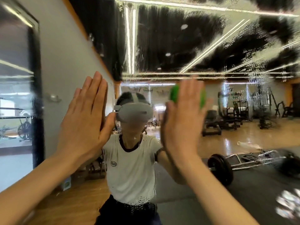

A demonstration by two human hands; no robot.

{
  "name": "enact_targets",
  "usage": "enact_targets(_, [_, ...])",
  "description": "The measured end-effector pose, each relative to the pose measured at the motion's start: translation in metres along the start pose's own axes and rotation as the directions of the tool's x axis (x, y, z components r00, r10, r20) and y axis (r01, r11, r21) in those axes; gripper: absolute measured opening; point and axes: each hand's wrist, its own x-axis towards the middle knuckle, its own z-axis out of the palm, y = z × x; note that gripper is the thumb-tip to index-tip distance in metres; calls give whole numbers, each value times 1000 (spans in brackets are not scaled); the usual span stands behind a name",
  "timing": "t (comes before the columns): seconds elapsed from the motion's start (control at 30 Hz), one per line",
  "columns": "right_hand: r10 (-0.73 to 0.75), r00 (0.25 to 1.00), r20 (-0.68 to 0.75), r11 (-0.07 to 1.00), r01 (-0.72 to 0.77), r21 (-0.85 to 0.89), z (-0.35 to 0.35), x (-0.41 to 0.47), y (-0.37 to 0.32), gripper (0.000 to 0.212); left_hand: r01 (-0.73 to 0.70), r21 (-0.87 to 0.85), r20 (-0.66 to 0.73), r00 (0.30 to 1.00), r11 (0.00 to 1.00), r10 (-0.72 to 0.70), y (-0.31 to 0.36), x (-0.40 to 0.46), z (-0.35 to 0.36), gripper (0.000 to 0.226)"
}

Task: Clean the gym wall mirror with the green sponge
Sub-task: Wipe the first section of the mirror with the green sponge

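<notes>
Both of my hands are raised flat against the mirror (178, 38), which fills nearly the whole view. Its glass is wet: streaks and beads of water run over the upper part and blur the reflected ceiling lights. In the reflection I see a wooden gym floor, a barbell (221, 168) with black plates lying low on the right, and dark weight machines (232, 114) further back. A dark-framed doorway (34, 95) stands in the grey wall at the left edge. My own reflection, in a white shirt (131, 169) and grey headset (134, 112), sits between my two arms.

My left hand (84, 117) is open, fingers straight and close together, the palm turned to the glass; it holds nothing, and I cannot tell whether it touches the surface.

My right hand (183, 120) is also spread with straight fingers, and it presses the green sponge (174, 94) against the mirror. The hand covers most of the sponge: only green edges show, one beside the fingers on the left and one past them on the right. This hand is blurred, so the finger positions are not sharp. What shows of the sponge looks soft and rounded at the edges, bright green, against smooth, glossy glass.
</notes>
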Motion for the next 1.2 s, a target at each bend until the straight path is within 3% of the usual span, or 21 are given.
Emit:
enact_targets(0.1, [-417,901,119,907,405,111,7,-19,-36,56,1,7,-6,1000,1000,-1,-1,1,0,72])
enact_targets(0.17, [-528,832,169,849,523,78,0,-11,-10,55,1,11,-5,1000,1000,-1,-1,1,0,71])
enact_targets(0.23, [-421,891,170,907,419,46,-9,-6,33,55,0,12,-4,1000,1000,0,0,1,0,71])
enact_targets(0.3, [-119,985,122,993,116,31,-19,-5,68,55,4,10,-14,1000,1000,-4,0,0,1,72])
enact_targets(0.37, [117,992,47,993,-117,0,-17,-11,60,55,6,6,-29,1000,1000,-6,2,0,1,71])
enact_targets(0.4, [144,989,32,989,-143,-36,-12,-16,43,56,4,2,-33,999,1000,-4,3,0,1,71])
enact_targets(0.43, [91,995,38,995,-89,-47,-7,-24,21,58,4,-4,-37,999,1000,-5,3,0,1,71])
enact_targets(0.5, [-169,982,90,986,167,28,3,-41,-20,64,5,-11,-41,999,1000,-6,3,1,1,71])
enact_targets(0.57, [-405,898,172,914,391,109,-1,-47,-26,60,-1,-8,-42,999,1000,0,4,1,0,70])
enact_targets(0.63, [-499,841,210,866,492,87,-10,-39,4,55,-1,-9,-44,999,1000,0,4,0,0,70])
enact_targets(0.7, [-362,902,234,931,362,44,-22,-38,49,55,-1,-7,-43,999,1000,1,3,0,-1,70])
enact_targets(0.77, [-62,981,183,998,61,10,-32,-41,83,56,-1,3,-47,999,1000,1,3,0,0,70])
enact_targets(0.83, [155,984,90,988,-154,-16,-30,-48,71,56,-4,5,-56,998,1000,4,3,0,0,70])
enact_targets(0.9, [108,991,73,993,-105,-53,-19,-58,32,58,-3,-3,-59,998,1000,3,3,0,0,70])
enact_targets(0.97, [-200,968,151,979,204,-11,-12,-75,-3,58,-1,-18,-59,998,1000,0,2,0,0,70])
enact_targets(1.03, [-503,830,243,863,497,89,-16,-81,2,55,4,-18,-53,999,1000,-5,3,0,0,70])
enact_targets(1.07, [-565,785,254,823,557,112,-20,-76,18,54,3,-14,-50,999,1000,-4,3,0,0,70])
enact_targets(1.1, [-558,790,254,828,550,110,-24,-72,36,54,2,-7,-47,999,1000,-2,3,0,0,70])
enact_targets(1.13, [-469,848,247,882,464,84,-28,-69,54,55,0,1,-44,999,1000,0,3,1,-1,70])
enact_targets(1.2, [-129,974,184,992,127,21,-36,-66,85,56,-3,13,-45,999,1000,4,3,1,-1,70])
